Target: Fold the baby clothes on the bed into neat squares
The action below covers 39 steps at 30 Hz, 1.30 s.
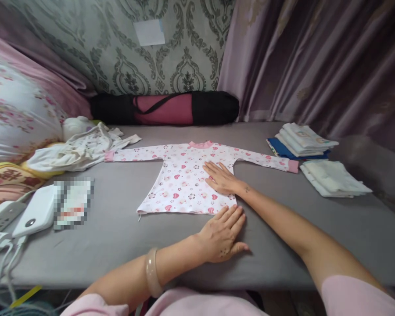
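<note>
A white long-sleeved child's shirt [184, 180] with pink hearts and pink cuffs lies spread flat, its collar pointing away from me and both sleeves stretched sideways. My right hand [221, 177] rests flat on the right side of its body, fingers extended toward the middle. Nearer to me, my left hand [224, 232] lies open at the lower right corner of the hem, fingertips on the cloth and thumb out to the right. Neither hand grasps anything. A pale bangle [153, 272] circles my left wrist area.
Folded clothes are stacked [304, 140] at the right, with another folded pile [335, 177] nearer. Crumpled white clothing [75, 149] lies at the left. A white power bank [39, 208] with cables and a power strip [3, 215] sit front left. A black-and-red long bag [164, 109] lies along the wall.
</note>
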Each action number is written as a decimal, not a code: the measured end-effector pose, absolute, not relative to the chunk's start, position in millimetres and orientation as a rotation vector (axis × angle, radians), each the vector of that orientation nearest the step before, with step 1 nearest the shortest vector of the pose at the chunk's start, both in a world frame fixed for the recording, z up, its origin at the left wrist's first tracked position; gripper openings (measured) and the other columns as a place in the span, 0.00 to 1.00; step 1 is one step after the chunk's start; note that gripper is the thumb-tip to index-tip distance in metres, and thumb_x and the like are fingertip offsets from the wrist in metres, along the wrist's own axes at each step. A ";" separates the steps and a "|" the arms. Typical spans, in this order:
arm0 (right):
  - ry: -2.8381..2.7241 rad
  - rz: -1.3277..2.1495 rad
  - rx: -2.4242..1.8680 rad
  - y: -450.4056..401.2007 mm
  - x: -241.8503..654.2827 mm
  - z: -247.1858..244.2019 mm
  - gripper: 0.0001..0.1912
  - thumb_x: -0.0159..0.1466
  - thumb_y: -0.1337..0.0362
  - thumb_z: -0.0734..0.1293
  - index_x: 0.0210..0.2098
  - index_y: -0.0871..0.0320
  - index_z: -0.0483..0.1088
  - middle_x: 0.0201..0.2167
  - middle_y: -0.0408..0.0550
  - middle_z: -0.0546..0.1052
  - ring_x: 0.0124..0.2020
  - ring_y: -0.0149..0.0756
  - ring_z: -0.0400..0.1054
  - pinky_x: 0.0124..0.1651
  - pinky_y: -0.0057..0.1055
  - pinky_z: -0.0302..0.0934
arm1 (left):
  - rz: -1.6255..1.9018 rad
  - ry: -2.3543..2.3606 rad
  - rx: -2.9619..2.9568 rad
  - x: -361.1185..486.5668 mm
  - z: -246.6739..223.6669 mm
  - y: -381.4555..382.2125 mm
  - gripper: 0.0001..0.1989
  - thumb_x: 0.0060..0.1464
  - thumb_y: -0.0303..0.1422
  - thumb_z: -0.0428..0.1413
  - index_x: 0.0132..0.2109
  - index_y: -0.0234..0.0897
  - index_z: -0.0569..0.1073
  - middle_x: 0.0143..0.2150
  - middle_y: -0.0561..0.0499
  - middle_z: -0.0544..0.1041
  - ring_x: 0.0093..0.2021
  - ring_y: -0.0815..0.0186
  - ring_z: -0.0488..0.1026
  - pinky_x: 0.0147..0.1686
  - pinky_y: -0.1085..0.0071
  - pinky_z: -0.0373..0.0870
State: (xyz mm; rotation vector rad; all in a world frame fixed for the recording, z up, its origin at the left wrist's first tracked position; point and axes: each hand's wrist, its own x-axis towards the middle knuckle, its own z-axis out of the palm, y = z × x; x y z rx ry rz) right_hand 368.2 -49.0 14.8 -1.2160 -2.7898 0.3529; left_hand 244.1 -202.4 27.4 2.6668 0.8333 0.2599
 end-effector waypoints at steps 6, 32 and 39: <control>-2.880 0.384 -1.108 -100.2 381.9 21.8 0.31 0.70 0.54 0.51 0.69 0.60 0.46 0.70 0.53 0.43 0.71 0.39 0.32 0.69 0.46 0.25 | 0.318 0.579 2.546 231.3 41.8 -208.1 0.34 0.64 0.49 0.41 0.66 0.27 0.56 0.68 0.35 0.56 0.70 0.54 0.47 0.68 0.60 0.45; -2.462 0.425 -1.482 -88.6 313.6 34.7 0.25 0.70 0.64 0.50 0.64 0.61 0.59 0.64 0.57 0.62 0.66 0.43 0.51 0.67 0.44 0.41 | 0.579 1.432 2.547 132.5 2.3 -109.6 0.22 0.63 0.33 0.41 0.61 0.30 0.62 0.64 0.33 0.63 0.66 0.53 0.58 0.62 0.50 0.57; -2.694 0.363 -1.321 -106.4 334.5 15.8 0.30 0.71 0.55 0.51 0.68 0.61 0.49 0.70 0.57 0.45 0.70 0.48 0.35 0.68 0.53 0.29 | 0.199 1.560 2.535 118.3 -0.1 -129.1 0.30 0.65 0.46 0.39 0.67 0.33 0.55 0.70 0.39 0.51 0.70 0.54 0.45 0.66 0.52 0.47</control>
